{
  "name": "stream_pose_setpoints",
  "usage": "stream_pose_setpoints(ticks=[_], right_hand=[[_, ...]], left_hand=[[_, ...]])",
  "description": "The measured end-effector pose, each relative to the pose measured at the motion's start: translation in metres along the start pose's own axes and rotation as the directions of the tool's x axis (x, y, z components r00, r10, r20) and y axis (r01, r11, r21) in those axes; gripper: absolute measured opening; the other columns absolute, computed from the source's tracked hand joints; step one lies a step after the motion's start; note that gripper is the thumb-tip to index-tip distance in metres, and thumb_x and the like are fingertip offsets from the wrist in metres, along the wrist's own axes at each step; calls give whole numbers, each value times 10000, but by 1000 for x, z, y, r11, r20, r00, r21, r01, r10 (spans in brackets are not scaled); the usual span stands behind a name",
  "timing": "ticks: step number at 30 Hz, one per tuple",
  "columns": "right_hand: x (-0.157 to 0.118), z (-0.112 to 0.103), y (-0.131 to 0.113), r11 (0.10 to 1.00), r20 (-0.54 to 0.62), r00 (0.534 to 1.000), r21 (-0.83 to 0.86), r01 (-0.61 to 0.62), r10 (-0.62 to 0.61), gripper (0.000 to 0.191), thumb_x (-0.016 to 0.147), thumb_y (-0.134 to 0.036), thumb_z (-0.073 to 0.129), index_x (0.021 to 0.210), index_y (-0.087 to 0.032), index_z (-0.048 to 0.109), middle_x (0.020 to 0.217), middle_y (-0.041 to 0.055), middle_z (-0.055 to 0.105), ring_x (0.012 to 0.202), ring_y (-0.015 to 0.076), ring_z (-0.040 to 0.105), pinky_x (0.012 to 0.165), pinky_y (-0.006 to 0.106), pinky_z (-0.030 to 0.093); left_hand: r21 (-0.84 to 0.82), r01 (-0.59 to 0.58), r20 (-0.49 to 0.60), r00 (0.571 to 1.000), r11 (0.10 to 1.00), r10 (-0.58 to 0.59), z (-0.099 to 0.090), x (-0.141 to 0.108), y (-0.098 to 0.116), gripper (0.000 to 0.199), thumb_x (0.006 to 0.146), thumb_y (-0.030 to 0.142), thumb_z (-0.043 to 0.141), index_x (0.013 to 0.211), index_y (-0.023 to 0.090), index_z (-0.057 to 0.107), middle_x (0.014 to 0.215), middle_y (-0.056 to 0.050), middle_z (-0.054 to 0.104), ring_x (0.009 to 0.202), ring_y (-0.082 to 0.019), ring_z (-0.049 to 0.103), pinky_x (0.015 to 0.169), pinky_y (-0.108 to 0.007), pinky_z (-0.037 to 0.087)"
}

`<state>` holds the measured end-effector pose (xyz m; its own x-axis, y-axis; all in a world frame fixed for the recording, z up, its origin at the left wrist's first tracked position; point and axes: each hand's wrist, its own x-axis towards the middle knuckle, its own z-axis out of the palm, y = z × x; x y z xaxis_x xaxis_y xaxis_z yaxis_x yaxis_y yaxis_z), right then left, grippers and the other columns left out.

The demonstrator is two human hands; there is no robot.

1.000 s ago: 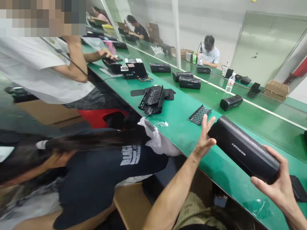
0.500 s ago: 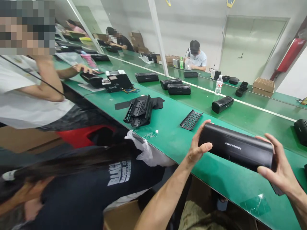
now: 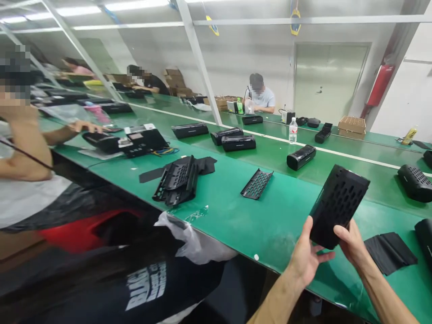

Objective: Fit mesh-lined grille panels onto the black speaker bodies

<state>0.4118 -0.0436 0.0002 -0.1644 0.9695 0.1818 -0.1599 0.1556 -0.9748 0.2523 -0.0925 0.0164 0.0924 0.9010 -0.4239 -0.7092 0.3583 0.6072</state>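
Above the near part of the bench I hold a black speaker housing point(image 3: 337, 202) on end and tilted, its side with oblong holes facing me. My right hand point(image 3: 354, 247) grips its lower right, thumb pressed on the perforated side and fingers behind. At the lower left, my left hand point(image 3: 303, 258) has its thumb along the edge and its fingers under the bottom end. Black sheets point(image 3: 391, 252) lie on the bench beside my right forearm. A loose perforated black panel point(image 3: 257, 183) rests left of the housing.
More perforated panels point(image 3: 177, 180) are stacked to the left on the green bench point(image 3: 222, 216). Several black housings point(image 3: 301, 157) stand along the far strip, near a water bottle point(image 3: 293, 130). A co-worker's hand point(image 3: 84, 127) touches a device at left. A plastic bag point(image 3: 189, 238) hangs at the edge.
The housing has turned from lying lengthwise, with its lettering toward me, to standing on end with its perforated side showing. Both hands have come closer together at its lower end. My view has tilted up.
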Motion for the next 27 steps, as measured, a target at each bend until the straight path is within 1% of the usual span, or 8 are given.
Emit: stream_pose_setpoints(ticks=[2, 5, 8, 10, 12, 14, 18, 27], right_hand=[[-1, -21, -27, 987, 3, 999, -153, 38, -37, 922, 705, -486, 938, 1497, -225, 547, 1342, 147, 706, 1240, 394, 662, 1065, 550, 534], [-3, -43, -63, 678, 196, 966, -688, 260, -170, 996, 739, -282, 841, 1643, -287, 423, 1485, 141, 609, 1303, 391, 611, 1079, 555, 502], [-4, -47, -82, 303, 431, 882, -828, 471, -192, 967, 729, -229, 750, 1645, -287, 446, 1447, 158, 624, 1238, 407, 638, 1009, 574, 526], [-5, -47, -84, 222, 507, 846, -817, 533, -164, 973, 730, -257, 785, 1643, -294, 453, 1419, 157, 644, 1223, 419, 643, 1006, 600, 529], [-9, -50, -82, 279, 498, 849, -802, 528, -175, 981, 759, -358, 858, 1646, -324, 441, 1505, 150, 592, 1339, 439, 585, 1094, 633, 485], [-16, -55, -75, 465, 401, 897, -769, 440, -186, 1024, 799, -530, 878, 1673, -355, 374, 1637, 139, 480, 1479, 434, 484, 1171, 623, 444], [-36, -64, -55, 824, 170, 978, -532, 195, -121, 1104, 848, -748, 771, 1716, -375, 200, 1698, 157, 420, 1523, 397, 473, 1162, 577, 480], [-53, -50, -67, 832, 111, 974, -508, 225, -196, 771, 844, -627, 834, 1494, -317, 559, 1550, 107, 578, 1427, 366, 557, 1173, 469, 470]], left_hand=[[207, -185, -16, 981, 961, 192, -19, 4, 19, 1000, 705, 752, 858, 1527, 275, 546, 1665, -207, 461, 1437, -430, 545, 1041, -521, 565], [398, -608, 235, 792, 687, 564, -36, 2, 56, 1294, 569, 752, 943, 1649, 385, 333, 1783, -143, 235, 1582, -425, 344, 1169, -510, 466], [533, -674, 481, 739, 512, 472, -35, -2, 73, 1263, 515, 628, 1015, 1605, 346, 441, 1706, -134, 362, 1506, -430, 427, 1202, -498, 427], [561, -650, 473, 760, 513, 446, -32, -4, 71, 1110, 597, 558, 991, 1559, 298, 503, 1554, -143, 518, 1350, -382, 562, 1157, -466, 463], [515, -660, 434, 751, 547, 498, -33, -7, 63, 1015, 659, 525, 947, 1539, 281, 502, 1373, -118, 622, 1187, -324, 632, 1062, -425, 516], [458, -690, 422, 724, 560, 546, -37, -10, 57, 972, 667, 502, 931, 1514, 288, 505, 1252, -80, 659, 1088, -288, 645, 980, -387, 538], [408, -745, 433, 667, 528, 607, -48, -13, 55, 916, 644, 489, 933, 1456, 319, 545, 1406, -81, 621, 1136, -295, 638, 993, -386, 526], [392, -770, 415, 637, 504, 650, -55, -16, 54, 836, 680, 498, 896, 1434, 321, 582, 1538, -94, 544, 1346, -358, 553, 1122, -445, 469]])
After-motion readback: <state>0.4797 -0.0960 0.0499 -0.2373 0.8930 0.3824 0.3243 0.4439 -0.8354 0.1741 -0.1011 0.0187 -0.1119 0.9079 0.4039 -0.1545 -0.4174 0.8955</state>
